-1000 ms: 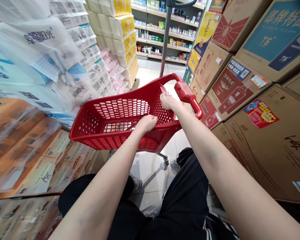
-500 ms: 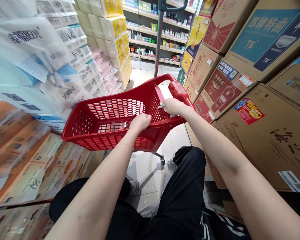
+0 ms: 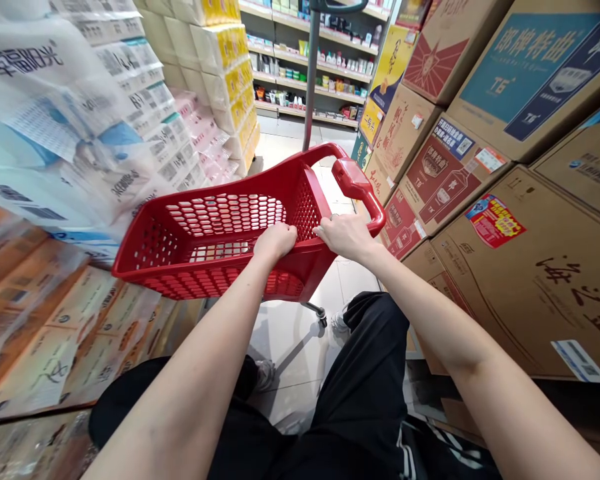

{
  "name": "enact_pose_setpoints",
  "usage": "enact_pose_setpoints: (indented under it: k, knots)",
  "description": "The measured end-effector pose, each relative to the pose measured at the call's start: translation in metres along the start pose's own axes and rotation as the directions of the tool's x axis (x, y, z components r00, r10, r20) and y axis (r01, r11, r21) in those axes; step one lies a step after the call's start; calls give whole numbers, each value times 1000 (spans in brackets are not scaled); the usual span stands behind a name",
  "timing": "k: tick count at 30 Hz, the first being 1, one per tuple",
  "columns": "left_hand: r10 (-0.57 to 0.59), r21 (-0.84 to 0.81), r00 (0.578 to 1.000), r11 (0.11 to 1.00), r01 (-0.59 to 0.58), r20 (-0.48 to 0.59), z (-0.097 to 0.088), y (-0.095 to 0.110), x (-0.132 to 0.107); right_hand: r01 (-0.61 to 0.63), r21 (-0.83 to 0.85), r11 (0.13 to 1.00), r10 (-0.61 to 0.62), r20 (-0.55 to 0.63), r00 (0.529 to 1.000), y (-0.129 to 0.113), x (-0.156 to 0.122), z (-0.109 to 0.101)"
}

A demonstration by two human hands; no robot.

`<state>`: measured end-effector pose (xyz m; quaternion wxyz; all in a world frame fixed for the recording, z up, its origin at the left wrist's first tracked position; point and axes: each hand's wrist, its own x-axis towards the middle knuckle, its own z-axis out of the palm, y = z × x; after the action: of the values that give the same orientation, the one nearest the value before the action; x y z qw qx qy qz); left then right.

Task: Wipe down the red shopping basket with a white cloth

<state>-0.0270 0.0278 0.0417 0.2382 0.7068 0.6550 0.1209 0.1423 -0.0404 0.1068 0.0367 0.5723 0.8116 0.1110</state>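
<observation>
A red plastic shopping basket (image 3: 180, 230) on wheels is tipped up in front of me, its mesh inside showing nothing in it. My left hand (image 3: 275, 241) is closed over the basket's near rim. My right hand (image 3: 344, 235) grips the same rim just to the right, below the red handle (image 3: 357, 187). Both forearms reach forward over my black trousers.
Wrapped tissue packs (image 3: 70, 153) are stacked high on the left. Brown cardboard cartons (image 3: 520, 220) form a wall on the right. A narrow tiled aisle (image 3: 285, 333) runs between them towards product shelves (image 3: 310, 73) and a grey pole (image 3: 310, 80) at the back.
My right hand has come down from the upper edge beside the handle to the near rim next to my left hand. The basket has shifted slightly left and nearer.
</observation>
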Motion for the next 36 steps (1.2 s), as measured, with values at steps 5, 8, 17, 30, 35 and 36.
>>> enact_pose_setpoints:
  k: [5,8,17,30,35,36]
  knots:
    - [17,-9,1000,1000,-17,14,0,-2,-1,123,-9,992,-123,-56,991,10,-8,2]
    - [44,-7,999,999,-44,0,0,-3,-3,159,-13,987,-160,-93,983,18,-10,6]
    - [40,-11,999,999,-41,-30,0,-1,-6,86,188,978,-11,-369,929,24,-16,21]
    - [21,-13,999,1000,-21,-31,-2,0,-9,172,86,981,-159,-139,977,37,-34,2]
    - [16,-2,999,1000,-16,-35,-1,0,-6,210,-110,971,-208,31,978,29,-26,-7]
    - [19,1,999,1000,-19,-36,-1,0,-6,227,-120,966,-225,36,974,31,-26,-7]
